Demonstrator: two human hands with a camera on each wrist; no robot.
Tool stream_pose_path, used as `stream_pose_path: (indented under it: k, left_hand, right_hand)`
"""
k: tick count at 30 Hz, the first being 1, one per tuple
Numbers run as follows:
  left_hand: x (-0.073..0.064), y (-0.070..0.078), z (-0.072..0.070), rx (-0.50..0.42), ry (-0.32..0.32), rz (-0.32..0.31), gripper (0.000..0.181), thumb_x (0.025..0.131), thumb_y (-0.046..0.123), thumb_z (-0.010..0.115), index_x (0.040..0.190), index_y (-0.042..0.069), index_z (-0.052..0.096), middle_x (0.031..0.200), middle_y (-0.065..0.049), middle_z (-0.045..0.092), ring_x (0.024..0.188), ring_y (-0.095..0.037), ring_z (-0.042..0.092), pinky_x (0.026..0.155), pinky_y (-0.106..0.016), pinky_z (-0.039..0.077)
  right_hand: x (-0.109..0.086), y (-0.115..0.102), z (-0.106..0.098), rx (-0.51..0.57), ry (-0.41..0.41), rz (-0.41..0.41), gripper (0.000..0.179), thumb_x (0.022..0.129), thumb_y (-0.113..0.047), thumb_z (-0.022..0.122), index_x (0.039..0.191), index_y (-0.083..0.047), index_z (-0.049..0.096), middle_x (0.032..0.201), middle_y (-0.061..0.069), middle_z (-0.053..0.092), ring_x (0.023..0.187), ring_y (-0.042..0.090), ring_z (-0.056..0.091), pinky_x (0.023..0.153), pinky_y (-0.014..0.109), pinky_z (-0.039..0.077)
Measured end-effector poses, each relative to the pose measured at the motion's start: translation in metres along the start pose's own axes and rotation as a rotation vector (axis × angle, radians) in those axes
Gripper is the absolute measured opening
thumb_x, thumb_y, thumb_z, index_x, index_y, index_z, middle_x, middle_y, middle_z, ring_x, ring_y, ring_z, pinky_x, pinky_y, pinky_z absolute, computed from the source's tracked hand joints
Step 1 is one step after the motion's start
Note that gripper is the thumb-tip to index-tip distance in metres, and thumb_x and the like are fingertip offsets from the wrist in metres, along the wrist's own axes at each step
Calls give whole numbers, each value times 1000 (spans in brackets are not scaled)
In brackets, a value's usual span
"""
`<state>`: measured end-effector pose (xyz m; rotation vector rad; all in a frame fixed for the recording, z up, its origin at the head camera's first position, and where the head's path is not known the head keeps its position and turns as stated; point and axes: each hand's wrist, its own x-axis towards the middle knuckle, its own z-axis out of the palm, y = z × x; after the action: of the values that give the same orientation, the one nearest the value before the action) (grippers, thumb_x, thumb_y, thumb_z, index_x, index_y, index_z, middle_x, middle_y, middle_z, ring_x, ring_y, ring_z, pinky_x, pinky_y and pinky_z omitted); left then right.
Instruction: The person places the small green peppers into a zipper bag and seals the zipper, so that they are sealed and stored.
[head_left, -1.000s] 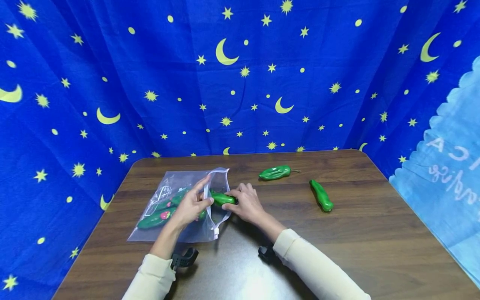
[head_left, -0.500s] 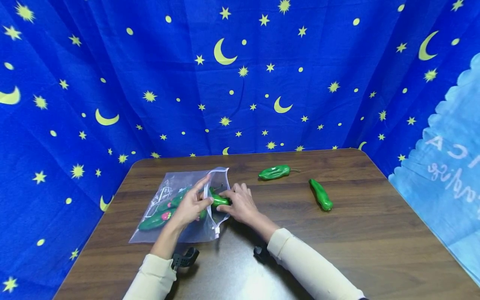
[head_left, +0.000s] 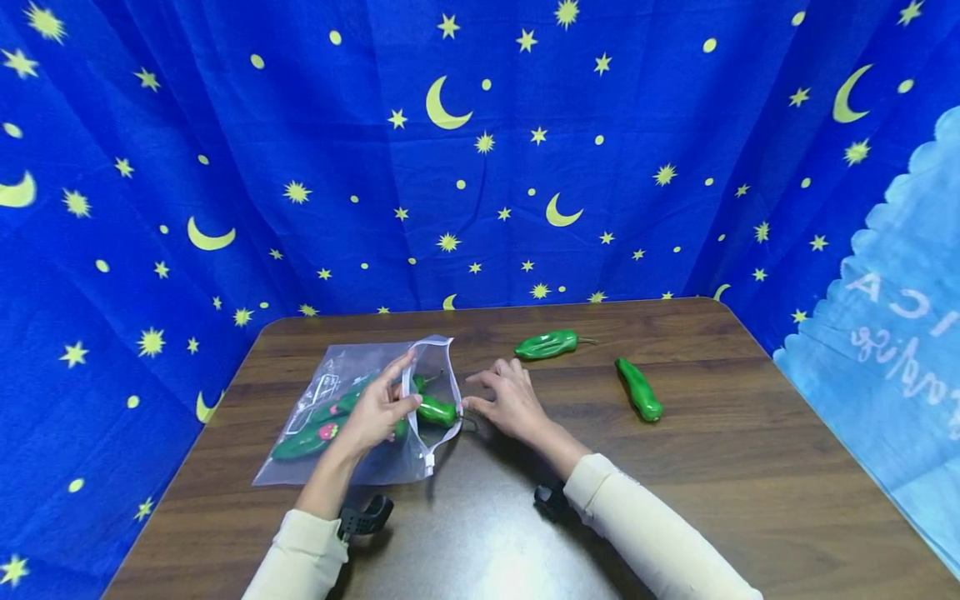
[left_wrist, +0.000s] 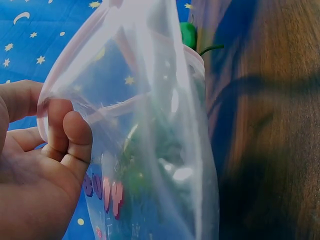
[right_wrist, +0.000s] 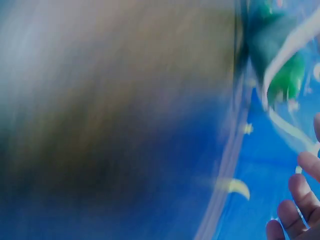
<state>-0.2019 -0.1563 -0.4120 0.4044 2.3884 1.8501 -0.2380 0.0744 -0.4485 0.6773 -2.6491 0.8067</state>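
A clear slider zip bag (head_left: 375, 473) lies at the left, its mouth held open toward the right. My left hand (head_left: 375, 414) grips the upper edge of the mouth; in the left wrist view its fingers (left_wrist: 77, 132) curl over that edge. Inside the bag are several green peppers (head_left: 300, 444), blurred by the plastic. One green pepper (head_left: 437, 411) rests in the mouth, its stem poking out past the rim. My right hand (head_left: 512, 402) is just right of that stem, fingers parted and holding nothing. The right wrist view shows these fingers (right_wrist: 300, 187) spread near the bag's edge.
Two more green peppers lie on the wooden table (head_left: 712, 467): one (head_left: 549, 344) behind my right hand, the other (head_left: 640, 390) further right. A blue curtain (head_left: 480, 150) with moons and stars stands behind and at the sides. Black wrist straps (head_left: 366, 517) hang below the sleeves.
My right hand pushed the pepper leftward into the bag's mouth, then let go and drew back right. My left hand keeps its grip on the bag's edge.
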Motion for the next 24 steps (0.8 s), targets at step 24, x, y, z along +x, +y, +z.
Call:
stream_pose_path:
  k: [24]
  left_hand:
    - [0,-3,0,33,7,-4,71,89,2,57,151,12,22,64,3,47,41,-3,36,29,-32,36]
  right_hand:
    - [18,114,-48,-148,-19,385,58,83,-36,69,131,-8,53,130,19,52,120,41,39,97,53,34]
